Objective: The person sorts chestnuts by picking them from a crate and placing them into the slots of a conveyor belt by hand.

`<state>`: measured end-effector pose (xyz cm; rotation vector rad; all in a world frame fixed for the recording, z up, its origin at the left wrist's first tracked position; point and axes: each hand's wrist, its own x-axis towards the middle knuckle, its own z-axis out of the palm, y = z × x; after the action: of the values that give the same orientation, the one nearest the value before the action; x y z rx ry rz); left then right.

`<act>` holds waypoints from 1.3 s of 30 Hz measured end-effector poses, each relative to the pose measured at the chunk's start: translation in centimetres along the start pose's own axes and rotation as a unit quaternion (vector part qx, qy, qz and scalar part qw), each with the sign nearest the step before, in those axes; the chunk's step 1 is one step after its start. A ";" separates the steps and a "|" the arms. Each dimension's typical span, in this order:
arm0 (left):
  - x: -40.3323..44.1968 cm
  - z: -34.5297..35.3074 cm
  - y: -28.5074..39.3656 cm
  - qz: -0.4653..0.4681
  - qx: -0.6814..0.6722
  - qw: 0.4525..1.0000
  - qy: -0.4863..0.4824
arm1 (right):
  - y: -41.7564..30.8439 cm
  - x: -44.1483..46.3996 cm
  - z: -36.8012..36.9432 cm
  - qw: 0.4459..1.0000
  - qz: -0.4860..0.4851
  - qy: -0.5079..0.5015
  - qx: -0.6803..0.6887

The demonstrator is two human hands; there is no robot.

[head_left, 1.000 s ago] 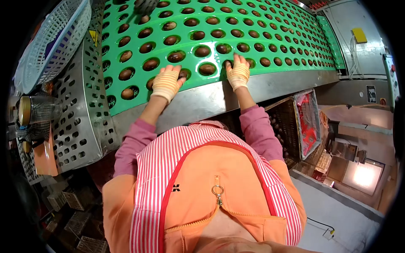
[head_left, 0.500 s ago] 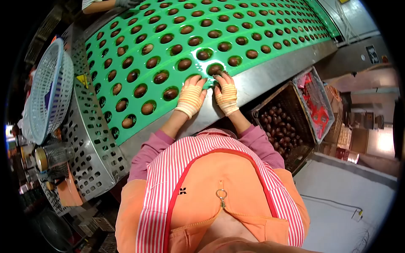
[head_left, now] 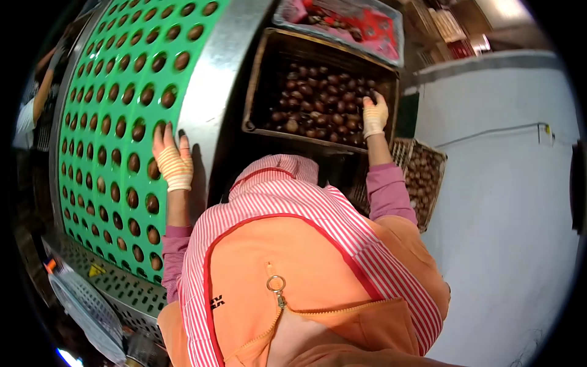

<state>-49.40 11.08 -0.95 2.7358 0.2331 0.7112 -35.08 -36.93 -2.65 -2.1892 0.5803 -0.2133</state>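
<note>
My left hand, in a cream and orange striped fingerless glove, rests with fingers spread at the near edge of the green pocketed belt. It holds nothing visible. Dark brown eggs sit one to a pocket across the belt; one is partly hidden beside my fingers. My right hand, gloved alike, reaches over the right side of a brown crate. Its thumb and fingers are apart, above or beside a heap of dark brown eggs. Whether its fingertips touch an egg is unclear.
A bright metal ledge runs between belt and crate. Behind the crate stands a grey tub with red and pink material. Another crate of paler eggs stands right, beside a pale wall. Another person's arm shows far left.
My view has turned right. My right hand has left the belt edge and moved over to the egg crate. My left hand has stayed at the belt, its fingers now spread.
</note>
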 end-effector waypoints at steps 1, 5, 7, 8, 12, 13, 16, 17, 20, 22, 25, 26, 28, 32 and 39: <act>0.3 0.4 0.5 -0.014 0.001 1.000 -0.006 | 0.2 0.8 -1.8 0.998 0.028 -0.011 -0.054; 0.2 2.4 1.8 -0.001 0.075 0.995 -0.059 | 3.1 2.0 -3.7 0.961 0.055 -0.231 -0.142; 0.3 2.3 2.4 -0.007 0.103 0.991 -0.091 | 6.9 2.6 -1.6 0.931 0.058 -0.298 -0.201; 0.3 2.5 2.0 -0.004 0.089 0.993 -0.082 | 7.7 2.5 -0.7 0.912 0.086 -0.329 -0.228; 0.6 2.1 2.8 -0.011 0.093 0.991 -0.096 | 4.3 0.0 0.9 0.831 0.098 -0.380 -0.394; 0.6 2.1 2.8 -0.011 0.090 0.991 -0.095 | 4.8 0.3 0.9 0.838 0.102 -0.371 -0.387; 0.7 2.4 2.6 -0.014 0.099 0.990 -0.096 | 4.0 1.0 1.1 0.830 0.088 -0.369 -0.409; 0.6 2.5 2.7 -0.015 0.095 0.991 -0.091 | 3.9 1.1 1.2 0.830 0.072 -0.371 -0.410; 0.5 2.3 2.8 -0.011 0.091 0.992 -0.091 | 5.2 -0.5 4.1 0.840 -0.045 -0.394 -0.372; 0.6 2.3 2.8 -0.018 0.097 0.991 -0.086 | 3.7 -1.2 6.6 0.814 -0.043 -0.423 -0.396; 0.6 2.1 3.1 -0.014 0.093 0.992 -0.081 | 0.9 -1.5 8.1 0.814 -0.009 -0.467 -0.345; 0.5 2.1 3.0 -0.015 0.095 0.992 -0.086 | 0.5 -1.4 7.9 0.808 -0.031 -0.490 -0.326; 0.5 2.3 2.6 -0.016 0.094 0.991 -0.089 | 2.0 -0.7 8.9 0.841 -0.060 -0.515 -0.153; 0.7 2.2 3.0 -0.027 0.092 0.991 -0.096 | 1.7 4.7 6.4 0.957 -0.100 -0.238 -0.130; 0.7 2.3 2.7 -0.017 0.104 0.990 -0.097 | 3.8 13.9 4.7 0.937 0.128 -0.140 -0.293</act>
<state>-47.43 8.16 -1.65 2.9666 0.3249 0.4273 -22.52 -42.31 -9.25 -2.6085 0.8335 0.4620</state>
